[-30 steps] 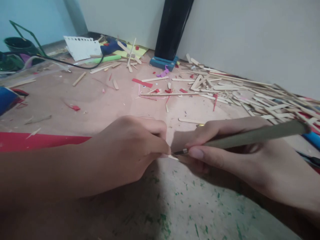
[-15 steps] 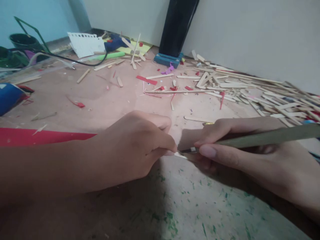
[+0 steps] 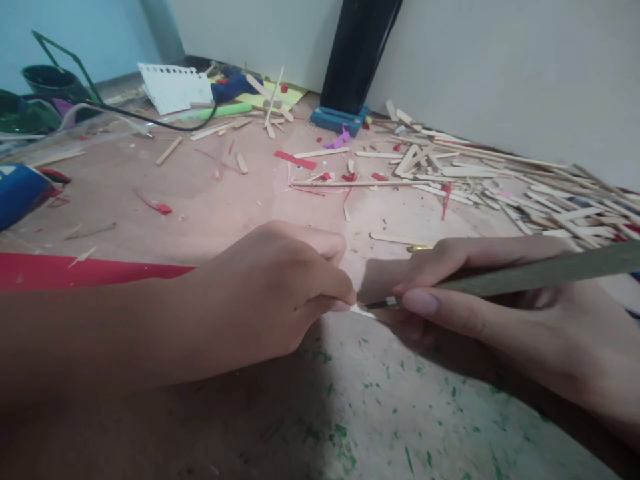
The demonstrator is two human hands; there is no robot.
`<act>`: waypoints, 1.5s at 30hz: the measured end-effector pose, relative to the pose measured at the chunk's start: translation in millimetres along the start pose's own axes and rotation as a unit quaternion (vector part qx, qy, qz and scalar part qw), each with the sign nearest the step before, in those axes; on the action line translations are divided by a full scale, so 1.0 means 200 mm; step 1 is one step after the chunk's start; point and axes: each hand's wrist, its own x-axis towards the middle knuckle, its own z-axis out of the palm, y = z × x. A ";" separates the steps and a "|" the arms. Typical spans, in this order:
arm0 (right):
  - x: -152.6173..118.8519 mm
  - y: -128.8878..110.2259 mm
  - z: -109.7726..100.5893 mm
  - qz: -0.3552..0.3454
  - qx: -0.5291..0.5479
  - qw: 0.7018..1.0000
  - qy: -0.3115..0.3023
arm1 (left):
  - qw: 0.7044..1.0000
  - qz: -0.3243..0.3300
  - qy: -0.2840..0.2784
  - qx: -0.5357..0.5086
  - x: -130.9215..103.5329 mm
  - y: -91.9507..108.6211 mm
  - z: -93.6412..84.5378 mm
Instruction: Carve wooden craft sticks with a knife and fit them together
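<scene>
My left hand [image 3: 285,287] is closed, its thumb and finger pinching a small pale wooden stick [image 3: 365,311]. Only a short end of that stick shows beyond the fingertips. My right hand [image 3: 480,300] is wrapped round a craft knife [image 3: 525,272] with a long, flat grey-green handle. The knife's dark blade points left and lies against the stick, just beside my left fingertips. Most of the stick and the exact contact are hidden by fingers. Behind my right hand, a loose craft stick [image 3: 393,238] lies on the table.
A pile of craft sticks [image 3: 470,171] spreads at the back right. A dark upright object on a blue base [image 3: 340,120] stands by the wall. Red paper [image 3: 100,272] lies beyond my left forearm. Farther back are torn notepaper [image 3: 175,88], a blue glue gun [image 3: 235,88] and dark cups [image 3: 55,81].
The knife blade has shifted very slightly along the stick. Both hands keep their grips, and the whole view has moved a little.
</scene>
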 end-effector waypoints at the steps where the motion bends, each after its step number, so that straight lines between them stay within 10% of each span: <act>1: 0.00 0.00 0.00 -0.003 -0.003 1.000 0.001 | 1.000 -0.001 -0.002 0.001 0.00 0.00 0.00; 27: -0.05 -0.08 0.13 0.112 0.112 0.985 0.072 | 0.999 -0.034 0.003 -0.012 -0.01 0.01 0.01; 45: -0.06 0.00 0.14 0.038 0.116 0.981 0.150 | 0.997 -0.061 -0.008 -0.047 -0.01 0.01 0.01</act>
